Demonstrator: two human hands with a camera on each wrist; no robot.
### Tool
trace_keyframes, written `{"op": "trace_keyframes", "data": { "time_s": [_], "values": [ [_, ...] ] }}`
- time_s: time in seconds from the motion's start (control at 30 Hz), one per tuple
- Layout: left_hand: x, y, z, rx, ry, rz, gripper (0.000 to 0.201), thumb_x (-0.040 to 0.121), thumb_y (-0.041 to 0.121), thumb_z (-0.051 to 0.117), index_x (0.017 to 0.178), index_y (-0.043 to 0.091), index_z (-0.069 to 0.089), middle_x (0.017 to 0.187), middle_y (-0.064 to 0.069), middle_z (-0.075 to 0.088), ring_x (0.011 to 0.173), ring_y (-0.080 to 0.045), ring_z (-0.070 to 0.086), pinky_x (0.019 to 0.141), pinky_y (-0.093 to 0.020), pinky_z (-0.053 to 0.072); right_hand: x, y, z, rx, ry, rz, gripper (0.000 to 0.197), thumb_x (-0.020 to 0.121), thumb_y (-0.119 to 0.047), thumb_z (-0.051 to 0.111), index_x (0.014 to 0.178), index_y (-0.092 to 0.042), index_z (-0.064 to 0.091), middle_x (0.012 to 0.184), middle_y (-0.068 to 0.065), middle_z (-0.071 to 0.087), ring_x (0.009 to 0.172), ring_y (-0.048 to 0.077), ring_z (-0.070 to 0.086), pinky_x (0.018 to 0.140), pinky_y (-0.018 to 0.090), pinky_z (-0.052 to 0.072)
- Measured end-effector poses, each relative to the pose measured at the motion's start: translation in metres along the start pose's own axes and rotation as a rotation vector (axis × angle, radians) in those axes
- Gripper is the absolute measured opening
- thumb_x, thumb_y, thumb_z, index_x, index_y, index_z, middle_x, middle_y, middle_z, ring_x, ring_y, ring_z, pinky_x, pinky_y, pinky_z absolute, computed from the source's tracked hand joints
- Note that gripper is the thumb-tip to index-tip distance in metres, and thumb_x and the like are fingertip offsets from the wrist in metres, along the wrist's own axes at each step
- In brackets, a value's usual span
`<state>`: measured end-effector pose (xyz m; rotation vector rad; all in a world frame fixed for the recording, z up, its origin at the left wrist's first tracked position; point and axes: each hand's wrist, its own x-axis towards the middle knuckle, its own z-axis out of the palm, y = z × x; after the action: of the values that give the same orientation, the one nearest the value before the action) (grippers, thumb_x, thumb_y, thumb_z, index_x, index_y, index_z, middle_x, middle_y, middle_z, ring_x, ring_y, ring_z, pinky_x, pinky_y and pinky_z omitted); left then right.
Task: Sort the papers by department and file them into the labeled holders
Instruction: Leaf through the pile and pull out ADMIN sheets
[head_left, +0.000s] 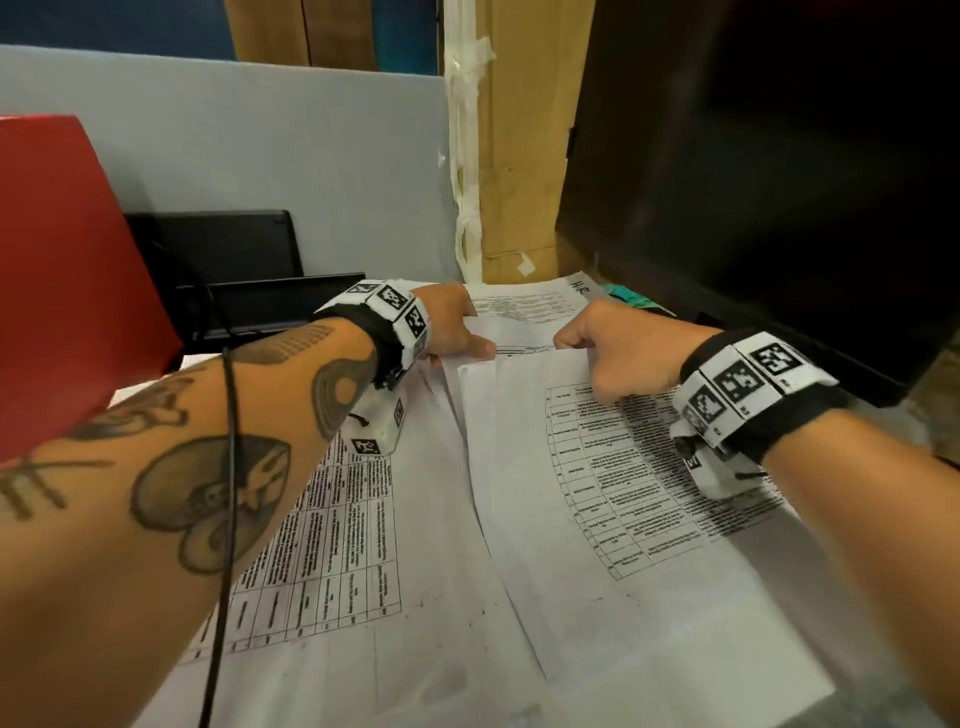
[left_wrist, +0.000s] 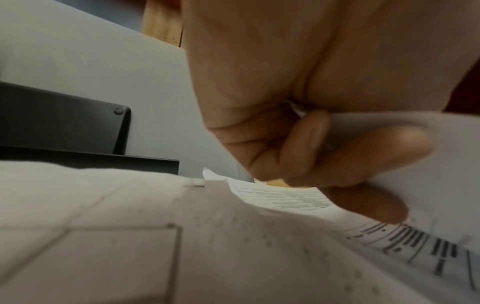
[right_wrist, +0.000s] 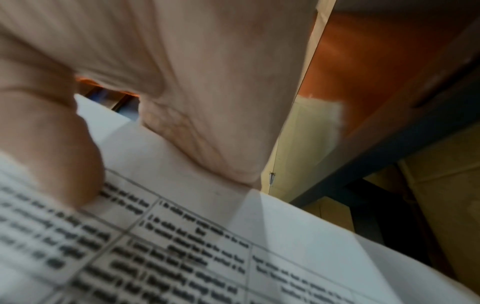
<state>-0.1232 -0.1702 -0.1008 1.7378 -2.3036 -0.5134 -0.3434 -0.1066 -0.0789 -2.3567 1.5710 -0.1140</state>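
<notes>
Several printed sheets lie overlapping on the table. The top sheet (head_left: 597, 519), printed with a table, lies in the middle, and both hands hold its far edge. My left hand (head_left: 465, 338) pinches that edge with curled fingers (left_wrist: 350, 156), the paper (left_wrist: 441, 164) running over them. My right hand (head_left: 587, 348) grips the same edge further right, its thumb (right_wrist: 67, 164) pressing on the printed sheet (right_wrist: 207, 257). Behind the hands lies a sheet marked "HR" (head_left: 530, 304). Another sheet with a table (head_left: 343, 545) lies under my left forearm.
Black holders (head_left: 234, 260) stand at the back left against a grey partition (head_left: 260, 145), with a red folder (head_left: 62, 270) on their left. A cardboard box (head_left: 524, 156) and a dark cabinet (head_left: 779, 182) close the back right. A black cable (head_left: 228, 493) hangs over my left forearm.
</notes>
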Motion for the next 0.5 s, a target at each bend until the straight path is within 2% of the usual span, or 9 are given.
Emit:
{"op": "trace_keyframes", "data": {
  "time_s": [0.03,0.07,0.1,0.2,0.23,0.3,0.37,0.43,0.5],
  "values": [
    [-0.001,0.000,-0.001,0.022,0.007,0.003,0.029,0.096,0.040,0.070,0.123,0.030,0.064,0.089,0.003,0.073,0.068,-0.023,0.071,0.058,-0.024,0.053,0.003,-0.001,0.001,-0.007,-0.003,0.013,0.048,0.071,0.010,0.066,0.107,-0.019,0.077,0.108,0.002,0.075,0.103,0.028,0.069,0.089,0.044,0.061],
    [-0.002,0.000,-0.002,0.063,0.021,0.005,0.037,0.098,0.038,0.067,0.132,0.025,0.063,0.103,-0.002,0.074,0.087,-0.030,0.073,0.067,-0.024,0.048,0.005,-0.001,0.002,-0.005,-0.015,0.021,0.046,0.071,0.009,0.065,0.104,-0.021,0.077,0.107,0.001,0.075,0.103,0.027,0.069,0.089,0.046,0.062],
    [-0.003,0.000,-0.003,0.091,0.041,-0.003,0.041,0.099,0.038,0.066,0.136,0.019,0.062,0.110,-0.005,0.074,0.097,-0.032,0.071,0.071,-0.022,0.045,0.007,-0.001,0.002,0.001,-0.026,0.022,0.044,0.071,0.008,0.065,0.100,-0.022,0.078,0.103,0.001,0.076,0.100,0.027,0.070,0.086,0.047,0.063],
    [-0.005,-0.002,-0.004,0.111,0.051,-0.043,0.050,0.096,0.044,0.068,0.137,0.015,0.062,0.104,-0.004,0.072,0.096,-0.028,0.071,0.051,-0.018,0.039,0.011,-0.003,0.001,-0.004,-0.036,0.040,0.042,0.071,0.007,0.063,0.097,-0.021,0.079,0.100,0.006,0.077,0.096,0.027,0.071,0.083,0.049,0.064],
    [-0.004,-0.003,-0.004,0.125,0.047,-0.048,0.052,0.095,0.047,0.069,0.137,0.016,0.062,0.102,-0.002,0.071,0.097,-0.027,0.071,0.049,-0.016,0.037,0.012,-0.004,0.001,-0.011,-0.034,0.044,0.043,0.071,0.007,0.063,0.100,-0.021,0.079,0.101,0.006,0.077,0.096,0.027,0.071,0.084,0.049,0.064],
    [-0.002,-0.007,-0.007,0.120,0.034,-0.062,0.050,0.093,0.051,0.069,0.131,0.018,0.066,0.088,0.006,0.065,0.076,-0.020,0.067,0.048,-0.020,0.041,0.014,-0.006,0.000,-0.033,-0.039,0.065,0.045,0.072,0.006,0.063,0.104,-0.020,0.078,0.102,0.006,0.076,0.095,0.027,0.071,0.084,0.048,0.064],
    [0.000,-0.015,-0.014,0.081,0.028,-0.096,0.040,0.095,0.052,0.066,0.119,0.022,0.071,0.087,0.004,0.068,0.065,-0.016,0.064,0.052,-0.024,0.052,0.017,-0.007,-0.003,-0.074,-0.043,0.082,0.046,0.070,0.005,0.064,0.105,-0.021,0.078,0.100,0.005,0.076,0.094,0.027,0.070,0.083,0.047,0.064],
    [0.000,-0.031,-0.027,0.073,0.047,-0.152,0.033,0.101,0.051,0.056,0.111,0.023,0.070,0.103,-0.004,0.073,0.077,-0.023,0.070,0.069,-0.032,0.062,0.021,-0.009,-0.007,-0.135,-0.041,0.098,0.046,0.068,0.005,0.065,0.104,-0.019,0.077,0.100,0.008,0.075,0.094,0.029,0.069,0.082,0.048,0.064],
    [-0.003,-0.053,-0.044,0.050,0.093,-0.218,0.033,0.104,0.044,0.050,0.109,0.019,0.071,0.113,-0.009,0.074,0.096,-0.031,0.073,0.085,-0.041,0.062,0.025,-0.012,-0.009,-0.191,-0.035,0.107,0.040,0.067,0.005,0.066,0.101,-0.014,0.076,0.097,0.009,0.073,0.096,0.032,0.068,0.081,0.047,0.063]
  ]
}}
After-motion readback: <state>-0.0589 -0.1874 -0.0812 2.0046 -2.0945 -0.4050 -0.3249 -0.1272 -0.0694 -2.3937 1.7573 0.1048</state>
